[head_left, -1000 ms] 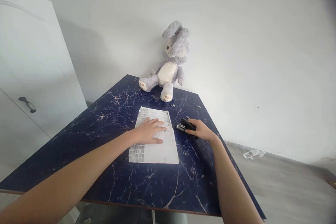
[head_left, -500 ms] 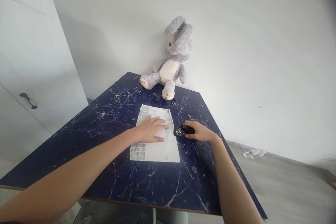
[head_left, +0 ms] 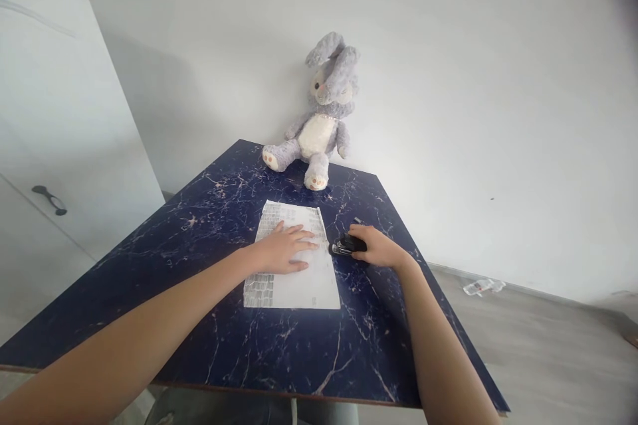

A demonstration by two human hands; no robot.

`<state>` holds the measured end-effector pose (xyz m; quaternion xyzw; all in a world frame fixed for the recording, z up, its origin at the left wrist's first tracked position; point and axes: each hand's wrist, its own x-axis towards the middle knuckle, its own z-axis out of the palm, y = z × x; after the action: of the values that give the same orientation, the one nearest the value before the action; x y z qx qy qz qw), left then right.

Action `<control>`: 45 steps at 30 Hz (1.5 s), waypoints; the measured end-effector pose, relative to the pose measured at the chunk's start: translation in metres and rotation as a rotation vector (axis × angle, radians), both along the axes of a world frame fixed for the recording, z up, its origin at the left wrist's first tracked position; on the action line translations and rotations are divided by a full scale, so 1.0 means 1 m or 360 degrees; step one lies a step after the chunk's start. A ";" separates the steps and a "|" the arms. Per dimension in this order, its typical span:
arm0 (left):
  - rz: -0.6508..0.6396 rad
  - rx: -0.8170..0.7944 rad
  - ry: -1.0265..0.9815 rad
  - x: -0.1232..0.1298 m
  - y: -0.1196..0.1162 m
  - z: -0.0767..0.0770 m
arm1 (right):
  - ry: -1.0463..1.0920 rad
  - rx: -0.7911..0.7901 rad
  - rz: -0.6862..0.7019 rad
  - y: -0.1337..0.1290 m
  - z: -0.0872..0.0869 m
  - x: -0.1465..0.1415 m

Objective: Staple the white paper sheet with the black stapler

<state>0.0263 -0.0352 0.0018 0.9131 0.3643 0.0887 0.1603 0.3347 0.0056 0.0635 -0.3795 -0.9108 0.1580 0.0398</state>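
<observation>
Printed paper [head_left: 306, 289] lies on the dark blue marbled table [head_left: 279, 358]; whether it is one sheet or a stack I cannot tell. My left hand [head_left: 285, 249] rests flat on it with fingers spread. At the paper's right edge, my right hand [head_left: 376, 247] is wrapped round a black stapler [head_left: 349, 244]. The stapler's front end points left and meets the edge of the paper. Part of its body is hidden under my fingers. Just beyond my right hand lies a small thin object [head_left: 357, 220], too small to name.
A grey plush rabbit [head_left: 319, 133] sits at the table's far end against the white wall [head_left: 448, 80]. On the left stands a white cabinet [head_left: 60, 113] with a dark handle. Clear plastic packaging [head_left: 483, 287] lies on the floor to the right.
The stapler's front has tilted slightly and sits flatter at the paper's edge, with my right hand still round it. My left hand stays on the paper. The whole view has shifted slightly.
</observation>
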 end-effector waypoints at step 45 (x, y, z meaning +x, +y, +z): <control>-0.0101 -0.0055 -0.0091 0.022 -0.023 0.006 | -0.0078 -0.0368 0.0309 -0.012 0.006 -0.018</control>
<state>0.0479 -0.0578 0.0077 0.9184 0.3318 0.1033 0.1891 0.3167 -0.0066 0.0695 -0.2953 -0.9196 0.2556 -0.0420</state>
